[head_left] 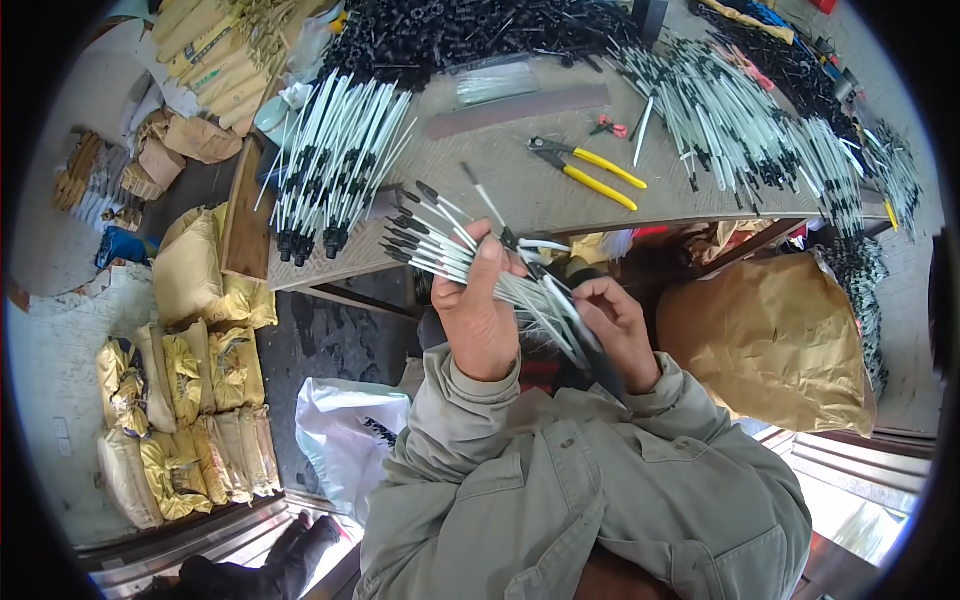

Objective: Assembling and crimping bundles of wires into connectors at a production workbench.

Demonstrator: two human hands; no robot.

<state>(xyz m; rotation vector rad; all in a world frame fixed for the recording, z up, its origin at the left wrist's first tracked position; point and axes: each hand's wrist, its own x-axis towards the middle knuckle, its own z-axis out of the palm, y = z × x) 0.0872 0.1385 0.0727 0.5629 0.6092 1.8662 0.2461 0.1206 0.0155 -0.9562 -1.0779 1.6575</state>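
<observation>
My left hand (pixel 478 310) is closed round a loose bundle of thin white tubes with black tips (pixel 425 238). The tips fan out to the left, and the other ends reach toward my right hand. Close by on the right, my right hand (pixel 615 325) has its fingers curled together beside the tube ends; what they pinch is hidden. A dark strip (pixel 603 372) hangs below those fingers. Between the hands, one tube with a black fitting (pixel 508 238) stands out from the bundle. Yellow-handled pliers (pixel 590 172) lie on the table beyond.
Tube bundles lie on the table (pixel 455 190) at left (pixel 340 150) and right (pixel 720 120). Black parts (pixel 450 35) are heaped behind a long bar (pixel 518 111). A brown paper sack (pixel 770 340) stands right, a white bag (pixel 345 430) lower left, near stacked packages (pixel 190 420).
</observation>
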